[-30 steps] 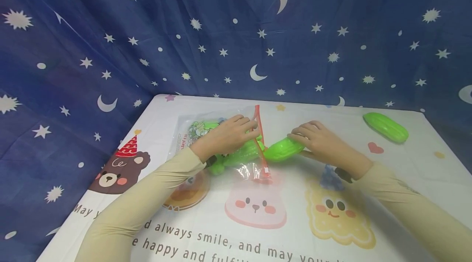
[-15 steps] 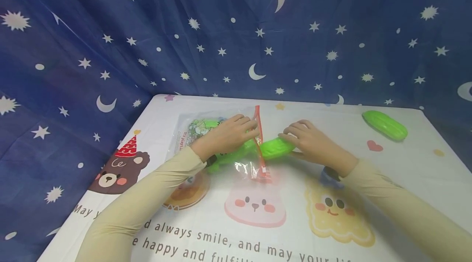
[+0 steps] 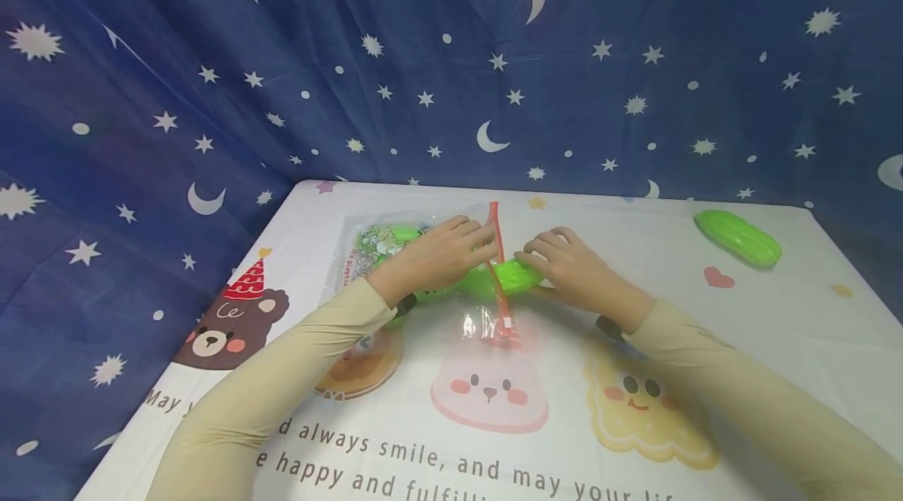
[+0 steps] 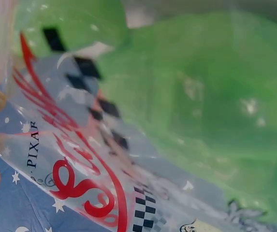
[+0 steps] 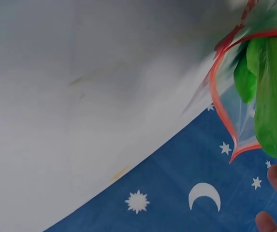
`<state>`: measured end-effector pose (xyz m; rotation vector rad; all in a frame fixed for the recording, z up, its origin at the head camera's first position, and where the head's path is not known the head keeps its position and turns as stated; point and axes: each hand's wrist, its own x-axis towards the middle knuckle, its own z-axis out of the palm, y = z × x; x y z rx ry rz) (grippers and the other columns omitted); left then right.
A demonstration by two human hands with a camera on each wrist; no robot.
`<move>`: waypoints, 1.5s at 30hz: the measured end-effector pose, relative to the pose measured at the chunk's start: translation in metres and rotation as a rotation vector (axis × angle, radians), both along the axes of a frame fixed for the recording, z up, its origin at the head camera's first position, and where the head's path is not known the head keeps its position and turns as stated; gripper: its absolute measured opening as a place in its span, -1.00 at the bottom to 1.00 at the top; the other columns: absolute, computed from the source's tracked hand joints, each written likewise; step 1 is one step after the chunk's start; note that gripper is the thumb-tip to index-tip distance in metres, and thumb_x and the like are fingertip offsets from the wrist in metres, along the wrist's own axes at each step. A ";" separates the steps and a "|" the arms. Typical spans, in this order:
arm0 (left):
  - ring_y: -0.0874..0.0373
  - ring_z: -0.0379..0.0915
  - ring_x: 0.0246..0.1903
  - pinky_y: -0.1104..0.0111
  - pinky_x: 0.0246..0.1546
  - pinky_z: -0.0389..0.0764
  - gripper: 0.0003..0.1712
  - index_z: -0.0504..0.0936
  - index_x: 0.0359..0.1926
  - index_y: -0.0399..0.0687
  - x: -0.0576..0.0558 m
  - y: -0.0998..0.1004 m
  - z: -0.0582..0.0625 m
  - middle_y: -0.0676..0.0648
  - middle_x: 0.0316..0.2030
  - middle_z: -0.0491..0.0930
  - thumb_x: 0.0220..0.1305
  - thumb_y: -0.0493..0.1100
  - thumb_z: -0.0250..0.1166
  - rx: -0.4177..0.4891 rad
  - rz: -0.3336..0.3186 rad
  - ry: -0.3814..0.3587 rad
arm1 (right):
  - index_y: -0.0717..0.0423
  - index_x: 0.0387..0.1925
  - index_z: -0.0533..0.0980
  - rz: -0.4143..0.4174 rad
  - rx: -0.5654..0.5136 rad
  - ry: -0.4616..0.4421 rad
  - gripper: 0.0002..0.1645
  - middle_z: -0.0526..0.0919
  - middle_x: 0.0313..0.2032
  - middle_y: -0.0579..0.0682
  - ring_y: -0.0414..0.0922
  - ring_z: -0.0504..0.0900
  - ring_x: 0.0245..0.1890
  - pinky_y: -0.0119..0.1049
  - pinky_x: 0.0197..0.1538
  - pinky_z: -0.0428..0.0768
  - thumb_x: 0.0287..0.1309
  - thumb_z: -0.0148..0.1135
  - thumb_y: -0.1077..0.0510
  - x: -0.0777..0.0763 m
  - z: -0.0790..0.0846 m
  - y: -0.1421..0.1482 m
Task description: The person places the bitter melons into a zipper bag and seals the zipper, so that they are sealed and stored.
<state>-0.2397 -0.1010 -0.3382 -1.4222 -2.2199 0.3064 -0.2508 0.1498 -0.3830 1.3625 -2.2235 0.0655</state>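
Observation:
My left hand (image 3: 440, 256) pinches the upper edge of a clear zip bag (image 3: 476, 322) near its red zip. The bag is printed with cartoon figures and lettering; in the left wrist view, green toys (image 4: 211, 92) show blurred through its plastic. My right hand (image 3: 582, 275) grips the outer end of a ribbed green toy cucumber (image 3: 518, 277). The cucumber's other end is inside the bag's mouth. From the right wrist, the red zip (image 5: 216, 92) rings the mouth, with the cucumber (image 5: 273, 101) running through it beside another green piece (image 5: 244, 79).
A second green toy cucumber (image 3: 737, 238) lies at the table's back right. The white tablecloth (image 3: 635, 226) bears printed animals and lettering. A blue curtain (image 3: 423, 54) with moons and stars hangs behind and to the left.
My right hand has moved left, pushing the cucumber deeper into the bag, so less of it shows outside the zip. My left hand has stayed in place on the bag.

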 end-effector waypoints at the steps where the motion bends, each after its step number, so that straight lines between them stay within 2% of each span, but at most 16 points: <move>1: 0.04 0.49 -0.08 0.28 0.08 0.46 -0.73 0.49 -0.06 -0.02 0.000 0.000 0.000 -0.07 0.02 0.55 0.20 -0.28 0.18 -0.001 0.000 -0.001 | 0.11 -0.12 0.55 -0.003 -0.003 -0.001 -0.38 0.63 -0.22 0.04 0.03 0.55 -0.13 -0.03 0.04 0.47 -0.27 0.51 -0.07 0.000 0.000 -0.002; 7: 0.06 0.48 -0.10 0.29 0.07 0.46 -0.64 0.50 -0.03 -0.02 -0.002 0.000 0.000 -0.06 0.01 0.54 0.14 -0.37 0.18 0.009 -0.013 0.022 | 0.12 -0.11 0.54 -0.021 -0.015 -0.004 -0.38 0.62 -0.22 0.04 0.01 0.55 -0.13 -0.04 0.04 0.47 -0.27 0.52 -0.04 -0.003 0.001 -0.010; 12: 0.07 0.49 -0.11 0.30 0.06 0.46 -0.66 0.49 -0.02 -0.01 -0.003 0.001 -0.001 -0.05 0.00 0.55 0.18 -0.37 0.15 0.016 -0.016 0.043 | 0.07 -0.07 0.56 -0.036 -0.025 -0.007 -0.36 0.62 -0.22 0.04 0.02 0.55 -0.14 -0.03 0.01 0.48 -0.27 0.52 -0.05 -0.006 -0.002 -0.015; 21: 0.06 0.50 -0.10 0.28 0.09 0.46 -0.67 0.50 -0.04 0.00 -0.004 0.000 -0.001 -0.06 0.01 0.56 0.16 -0.34 0.17 0.026 -0.003 0.024 | -0.08 0.00 0.58 -0.034 0.000 0.011 -0.29 0.59 -0.37 -0.03 -0.04 0.53 -0.30 -0.11 -0.14 0.49 -0.33 0.50 -0.17 -0.007 -0.009 -0.021; 26: 0.06 0.49 -0.10 0.28 0.09 0.46 -0.69 0.50 -0.05 0.00 -0.004 0.001 -0.002 -0.06 0.01 0.56 0.17 -0.32 0.17 0.026 -0.005 0.025 | -0.06 0.03 0.56 -0.017 0.026 -0.008 -0.26 0.62 -0.33 -0.05 -0.05 0.53 -0.26 -0.11 -0.12 0.48 -0.30 0.45 -0.18 -0.006 -0.012 -0.023; 30: 0.06 0.49 -0.11 0.28 0.06 0.47 -0.73 0.50 -0.06 -0.01 -0.003 0.001 -0.001 -0.06 -0.01 0.56 0.20 -0.31 0.15 0.029 -0.011 0.026 | 0.06 0.01 0.56 0.037 0.030 -0.021 -0.32 0.65 -0.26 -0.03 -0.05 0.56 -0.18 -0.10 -0.04 0.48 -0.26 0.46 -0.06 -0.007 -0.015 -0.025; 34: 0.06 0.49 -0.12 0.28 0.05 0.47 -0.74 0.51 -0.06 -0.01 -0.002 0.001 -0.001 -0.05 -0.02 0.56 0.22 -0.30 0.14 0.028 -0.010 0.033 | 0.10 -0.07 0.56 0.069 0.033 0.015 -0.39 0.66 -0.24 -0.05 -0.08 0.58 -0.16 -0.07 0.01 0.49 -0.27 0.49 0.04 -0.007 -0.016 -0.028; 39: 0.06 0.48 -0.11 0.28 0.06 0.46 -0.71 0.51 -0.03 -0.02 -0.002 0.001 -0.001 -0.04 -0.03 0.55 0.21 -0.31 0.14 0.018 0.001 0.026 | 0.06 -0.21 0.60 0.025 0.043 0.029 -0.56 0.66 -0.31 -0.08 -0.08 0.58 -0.19 -0.05 0.02 0.48 -0.23 0.48 0.06 -0.005 -0.015 -0.034; 45: 0.07 0.48 -0.11 0.28 0.06 0.46 -0.69 0.51 -0.03 -0.02 -0.003 0.001 -0.002 -0.04 -0.03 0.56 0.19 -0.29 0.16 0.026 -0.001 0.010 | -0.01 -0.35 0.64 -0.008 0.035 -0.016 -0.74 0.67 -0.37 -0.11 -0.08 0.57 -0.21 -0.04 0.03 0.46 -0.19 0.47 0.06 -0.006 -0.016 -0.036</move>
